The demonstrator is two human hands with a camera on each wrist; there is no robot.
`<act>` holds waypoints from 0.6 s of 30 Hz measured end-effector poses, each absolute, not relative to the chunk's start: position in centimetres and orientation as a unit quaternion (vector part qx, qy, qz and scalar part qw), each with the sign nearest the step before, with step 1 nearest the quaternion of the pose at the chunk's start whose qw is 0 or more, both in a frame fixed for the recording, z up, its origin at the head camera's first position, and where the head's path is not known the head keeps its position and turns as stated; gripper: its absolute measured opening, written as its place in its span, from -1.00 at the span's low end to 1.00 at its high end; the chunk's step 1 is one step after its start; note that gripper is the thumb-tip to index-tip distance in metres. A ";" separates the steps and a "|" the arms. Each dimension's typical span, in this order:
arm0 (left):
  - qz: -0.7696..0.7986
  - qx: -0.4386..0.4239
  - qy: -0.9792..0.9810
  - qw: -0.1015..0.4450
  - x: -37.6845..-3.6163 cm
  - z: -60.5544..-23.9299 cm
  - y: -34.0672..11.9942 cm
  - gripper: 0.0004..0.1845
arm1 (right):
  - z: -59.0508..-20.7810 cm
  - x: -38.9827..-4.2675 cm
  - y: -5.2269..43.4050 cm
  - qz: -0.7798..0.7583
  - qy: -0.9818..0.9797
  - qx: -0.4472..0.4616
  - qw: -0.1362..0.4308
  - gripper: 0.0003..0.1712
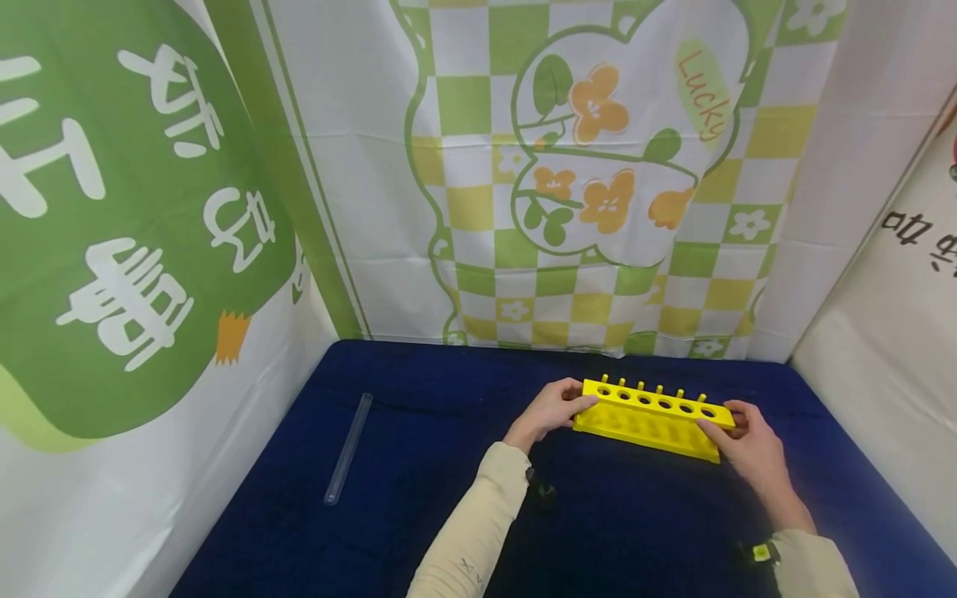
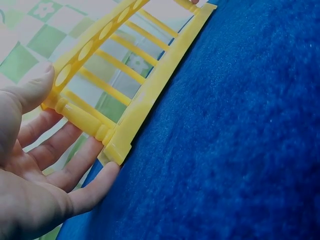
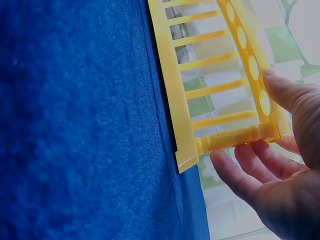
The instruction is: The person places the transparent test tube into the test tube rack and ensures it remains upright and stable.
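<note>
A yellow test tube rack [image 1: 650, 418] is held between both hands at the right of the blue cloth. Its top plate has a row of round holes, and a row of pegs rises along the far side. My left hand [image 1: 552, 409] grips the left end, thumb on the top plate and fingers around the end post [image 2: 82, 119]. At the other end my right hand [image 1: 753, 444] does likewise, its thumb by the last hole and fingertips against the end post [image 3: 227, 137]. In both wrist views the rack's base lies close over the cloth. No tubes stand in its holes.
A clear glass test tube [image 1: 348, 449] lies on the blue cloth [image 1: 441, 498] at the left, well apart from the rack. Printed curtains [image 1: 374, 208] hang behind the table and along both sides.
</note>
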State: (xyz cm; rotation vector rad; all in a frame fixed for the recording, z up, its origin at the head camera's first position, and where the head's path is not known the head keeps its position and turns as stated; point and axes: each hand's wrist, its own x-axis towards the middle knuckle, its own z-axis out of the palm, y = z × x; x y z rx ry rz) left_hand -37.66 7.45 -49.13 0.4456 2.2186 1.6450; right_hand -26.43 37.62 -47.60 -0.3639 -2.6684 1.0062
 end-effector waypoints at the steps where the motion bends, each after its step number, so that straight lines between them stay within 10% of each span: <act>1: 0.580 0.156 0.781 0.172 -37.6 -49.1 7.4 -0.55 | -47.6 -26.5 37.6 0.347 -0.920 -0.125 0.132 -0.03; 18: 0.577 0.150 0.785 0.169 -37.6 -48.9 6.9 -0.53 | -47.5 -26.9 37.1 0.353 -0.918 -0.130 0.125 -0.01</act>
